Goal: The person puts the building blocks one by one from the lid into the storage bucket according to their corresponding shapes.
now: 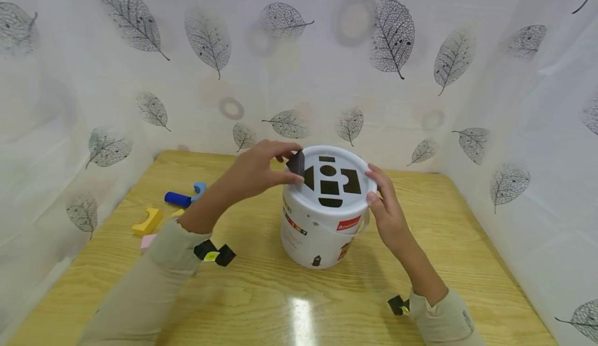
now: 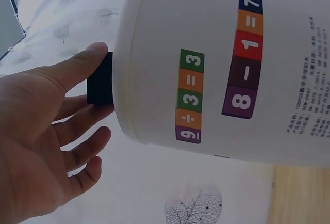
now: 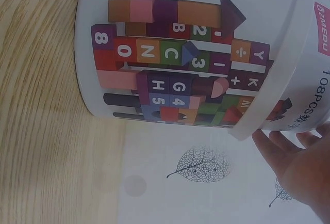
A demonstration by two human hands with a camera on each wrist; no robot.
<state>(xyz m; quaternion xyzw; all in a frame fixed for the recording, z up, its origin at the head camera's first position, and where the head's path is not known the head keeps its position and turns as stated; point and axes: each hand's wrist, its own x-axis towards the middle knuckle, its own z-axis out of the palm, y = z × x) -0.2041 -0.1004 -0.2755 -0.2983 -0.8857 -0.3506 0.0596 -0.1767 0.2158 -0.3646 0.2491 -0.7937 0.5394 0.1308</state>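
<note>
A white bucket (image 1: 322, 231) stands in the middle of the wooden table (image 1: 261, 294), and its lid (image 1: 348, 200) has several dark shape holes. My left hand (image 1: 254, 172) pinches a dark purple block (image 1: 296, 162) between thumb and fingers, tilted at the lid's left edge over a hole. The left wrist view shows that block (image 2: 100, 82) against the bucket's rim (image 2: 121, 79), under my fingertips (image 2: 87, 59). My right hand (image 1: 385, 200) rests its fingers on the lid's right rim; in the right wrist view those fingers (image 3: 278, 144) lie straight beside the printed bucket wall (image 3: 196, 53).
Loose blocks lie at the table's left: a blue cylinder (image 1: 177, 199), a light blue arch (image 1: 200, 188), a yellow arch (image 1: 147, 221) and a pink block (image 1: 148, 241). Leaf-print curtain walls (image 1: 299, 65) close in the table on three sides.
</note>
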